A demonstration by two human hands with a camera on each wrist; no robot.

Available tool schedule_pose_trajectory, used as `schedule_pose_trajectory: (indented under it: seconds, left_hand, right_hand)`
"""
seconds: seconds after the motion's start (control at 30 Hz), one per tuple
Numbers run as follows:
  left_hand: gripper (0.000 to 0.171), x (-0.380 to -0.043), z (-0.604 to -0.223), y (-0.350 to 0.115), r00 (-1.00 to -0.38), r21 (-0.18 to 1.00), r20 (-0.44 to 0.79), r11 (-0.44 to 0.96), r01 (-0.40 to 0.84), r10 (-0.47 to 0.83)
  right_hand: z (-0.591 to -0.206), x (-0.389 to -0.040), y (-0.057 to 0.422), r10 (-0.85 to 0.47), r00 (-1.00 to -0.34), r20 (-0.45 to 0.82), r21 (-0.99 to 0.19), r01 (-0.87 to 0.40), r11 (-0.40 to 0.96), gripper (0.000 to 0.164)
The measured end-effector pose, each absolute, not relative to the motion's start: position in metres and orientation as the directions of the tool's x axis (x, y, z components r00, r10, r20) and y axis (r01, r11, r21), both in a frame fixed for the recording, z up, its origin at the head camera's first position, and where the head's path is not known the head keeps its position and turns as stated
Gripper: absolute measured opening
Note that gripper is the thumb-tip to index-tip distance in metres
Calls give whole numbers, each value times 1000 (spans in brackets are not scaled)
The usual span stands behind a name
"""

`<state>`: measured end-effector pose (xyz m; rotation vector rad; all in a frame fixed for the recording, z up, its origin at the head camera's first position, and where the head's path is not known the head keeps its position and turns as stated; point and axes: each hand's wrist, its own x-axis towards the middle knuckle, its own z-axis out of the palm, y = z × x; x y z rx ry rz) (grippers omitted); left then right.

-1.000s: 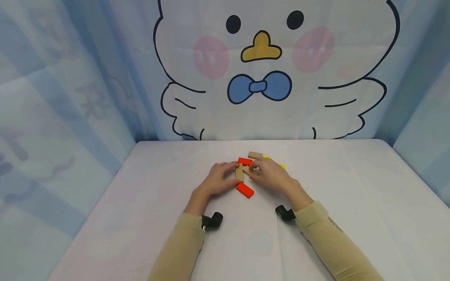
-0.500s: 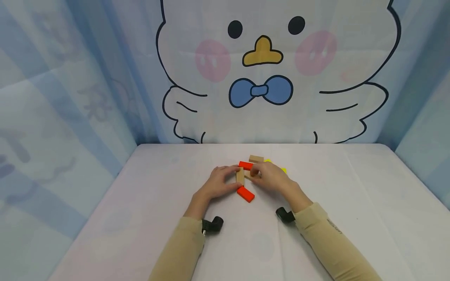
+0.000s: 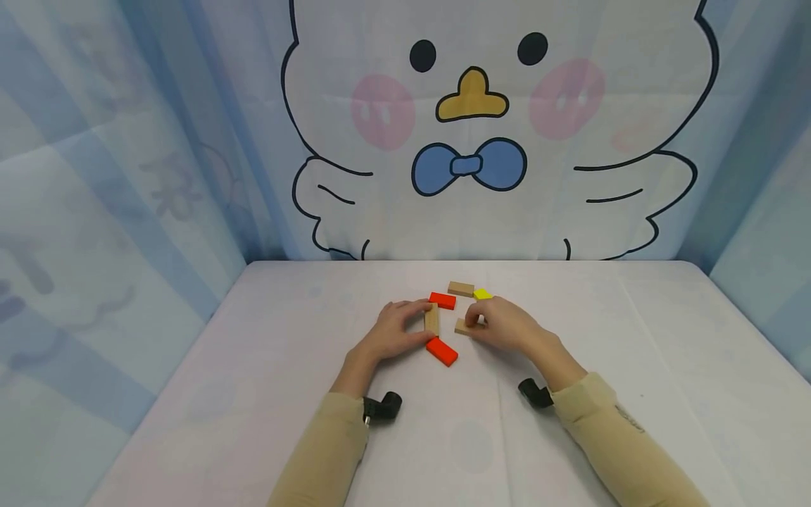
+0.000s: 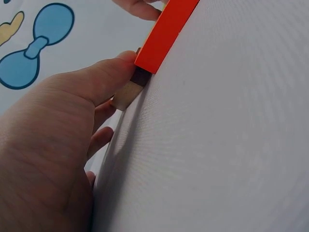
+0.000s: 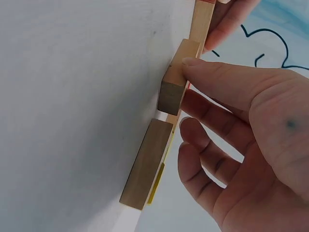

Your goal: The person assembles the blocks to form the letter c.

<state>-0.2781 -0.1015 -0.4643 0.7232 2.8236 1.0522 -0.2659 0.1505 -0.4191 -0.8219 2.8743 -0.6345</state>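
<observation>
My left hand spans a plain wooden block lengthwise, thumb at its near end and a finger at its far end. A red block lies at an angle by that thumb; it covers part of the wooden one in the left wrist view. Another red block sits at the far end. To the right, my right hand pinches a second wooden block between thumb and index finger, apart from the left one. The other fingers of this hand curl loosely beside it.
Behind the right hand, a wooden block and a yellow block lie on the white-covered table. One more wooden block shows below the held one in the right wrist view. A printed curtain hangs behind the table.
My right hand has drawn its wooden block to the right, opening a gap from the block in my left hand. The left hand has stayed in place.
</observation>
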Motion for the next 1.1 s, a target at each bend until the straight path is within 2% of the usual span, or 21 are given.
schedule_pose_trajectory:
  seconds: [0.4, 1.1]
  left_hand:
    - [56, -278, -465, -100, -887, 615, 104, 672, 412, 449]
    - [56, -278, -463, -100, -868, 591, 120, 668, 453, 483]
  right_hand:
    - [-415, -249, 163, -578, -816, 16, -426, -529, 734, 9]
    - [-409, -222, 161, -630, -774, -66, -482, -528, 699, 12]
